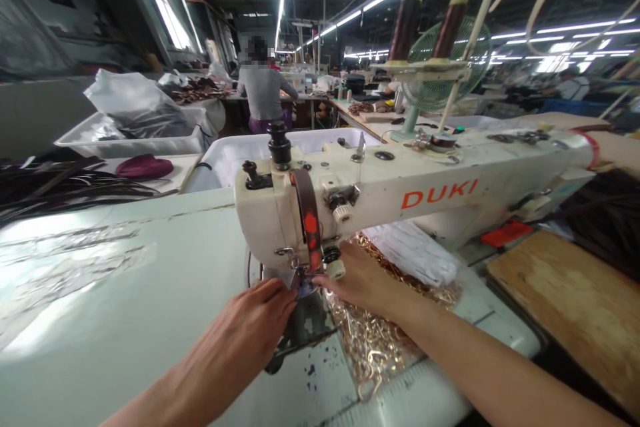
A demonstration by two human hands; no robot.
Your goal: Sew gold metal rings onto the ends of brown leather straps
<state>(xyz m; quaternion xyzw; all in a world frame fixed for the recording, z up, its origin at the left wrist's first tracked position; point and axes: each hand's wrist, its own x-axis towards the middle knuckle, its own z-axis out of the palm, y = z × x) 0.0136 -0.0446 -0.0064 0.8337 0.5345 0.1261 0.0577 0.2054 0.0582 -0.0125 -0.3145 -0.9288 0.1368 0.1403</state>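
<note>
A white sewing machine [370, 180] with red lettering stands across the table. My left hand [245, 323] lies at the near left of its needle, fingers bent and pressed together at the presser foot [300, 280]. My right hand [357, 280] reaches in from the right, its thumb pointing at the same spot and its other fingers partly behind a machine knob. Whatever either hand grips is too small or hidden to name. A dark brown strap [309, 213] with red-orange patches curves down the machine head to the needle area. Under my right forearm lies a clear bag of gold-coloured metal hooks [375, 353].
Thread cones [405, 30] stand above the machine, near a green fan [445, 60]. A white bin [140, 137] holds plastic bags at left. Dark strips [45, 187] and a maroon piece [145, 167] lie beside it. A person [263, 93] sits further back. A wooden board [570, 307] is at right.
</note>
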